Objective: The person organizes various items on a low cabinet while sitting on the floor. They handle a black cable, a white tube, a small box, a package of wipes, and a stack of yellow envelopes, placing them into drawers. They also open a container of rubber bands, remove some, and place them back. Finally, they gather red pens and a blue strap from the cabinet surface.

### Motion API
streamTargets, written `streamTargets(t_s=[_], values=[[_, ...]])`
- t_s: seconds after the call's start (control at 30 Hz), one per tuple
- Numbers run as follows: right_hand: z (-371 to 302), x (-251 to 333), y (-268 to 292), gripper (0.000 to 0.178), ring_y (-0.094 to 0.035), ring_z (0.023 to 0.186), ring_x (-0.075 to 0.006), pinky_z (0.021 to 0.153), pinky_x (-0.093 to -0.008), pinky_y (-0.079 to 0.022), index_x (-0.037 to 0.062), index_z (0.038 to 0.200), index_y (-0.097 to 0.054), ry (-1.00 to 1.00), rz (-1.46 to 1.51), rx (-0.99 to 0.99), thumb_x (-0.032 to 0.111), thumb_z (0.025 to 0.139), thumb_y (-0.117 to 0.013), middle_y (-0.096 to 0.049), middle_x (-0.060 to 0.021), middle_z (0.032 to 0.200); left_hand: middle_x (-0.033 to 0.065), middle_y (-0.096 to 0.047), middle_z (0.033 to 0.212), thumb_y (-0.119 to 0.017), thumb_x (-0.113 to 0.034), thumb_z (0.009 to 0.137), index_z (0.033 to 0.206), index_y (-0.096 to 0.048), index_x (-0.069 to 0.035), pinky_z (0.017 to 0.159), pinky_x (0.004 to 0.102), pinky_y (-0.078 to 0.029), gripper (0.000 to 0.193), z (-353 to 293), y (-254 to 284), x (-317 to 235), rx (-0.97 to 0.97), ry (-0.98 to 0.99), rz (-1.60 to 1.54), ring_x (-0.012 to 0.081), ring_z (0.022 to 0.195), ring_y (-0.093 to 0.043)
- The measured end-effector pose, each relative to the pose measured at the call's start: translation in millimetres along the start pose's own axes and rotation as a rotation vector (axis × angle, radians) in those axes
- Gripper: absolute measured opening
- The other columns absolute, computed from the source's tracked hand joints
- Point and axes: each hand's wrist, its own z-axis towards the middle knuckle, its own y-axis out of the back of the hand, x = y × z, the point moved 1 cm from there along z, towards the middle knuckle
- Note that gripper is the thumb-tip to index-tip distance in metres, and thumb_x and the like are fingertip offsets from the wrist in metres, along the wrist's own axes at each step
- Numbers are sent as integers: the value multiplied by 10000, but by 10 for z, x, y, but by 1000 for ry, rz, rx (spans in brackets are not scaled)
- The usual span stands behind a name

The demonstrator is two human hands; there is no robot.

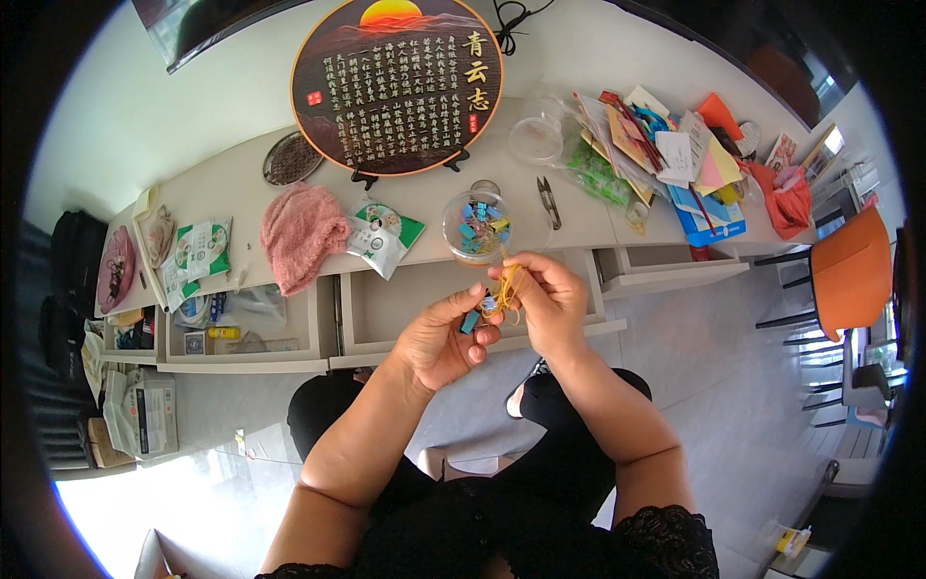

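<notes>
My left hand (439, 338), its fingers curled, holds a small dark blue block-like piece (470, 321) beside a paler bluish piece (489, 304). A tangled yellow cord (504, 289) runs between my hands, pinched by my right hand (552, 301) between thumb and forefinger. Both hands are raised in front of the desk edge, above my lap. Just beyond them stands a round clear tub (448, 232) filled with small blue, yellow and other coloured pieces. Dark thread snips (549, 203) lie on the desk to its right. My fingers partly hide the pieces and the cord.
A pink cloth (301, 236) and green-white packets (384, 238) lie left of the tub. Behind it stands a round dark plaque (397, 92). Papers and books (666, 145) are piled at the right. Drawers (386, 307) stand pulled out below. An orange chair (849, 272) is far right.
</notes>
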Motion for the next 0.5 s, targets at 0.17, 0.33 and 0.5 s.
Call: streamTargets(t_s=[0.17, 0.33, 0.5], values=[[-30, -2, 6, 160, -553, 653, -60, 578, -188, -472, -9, 1028, -607, 4, 55, -25, 81, 899, -578, -668, -136, 926, 80, -587, 847, -650, -297, 846, 982, -561, -29, 464, 197, -423, 313, -10, 49, -11, 63, -1, -29, 127, 641, -507], [-19, 19, 37, 174, -553, 641, -66, 572, -192, -472, -10, 1029, -603, -29, 191, -14, 98, 893, -591, -668, -144, 907, 81, -581, 844, -601, -297, 879, 1033, -551, -3, 464, 197, -405, 335, -5, -15, 3, 48, -135, 112, 118, 648, -495], [0, 26, 105, 178, -591, 702, -107, 608, -209, -477, -11, 1022, -581, -70, 260, 22, 111, 893, -592, -649, -143, 904, 66, -582, 834, -594, -227, 894, 1102, -552, 25, 493, 217, -475, 330, -10, -13, -2, 11, -309, 204, 112, 655, -544]])
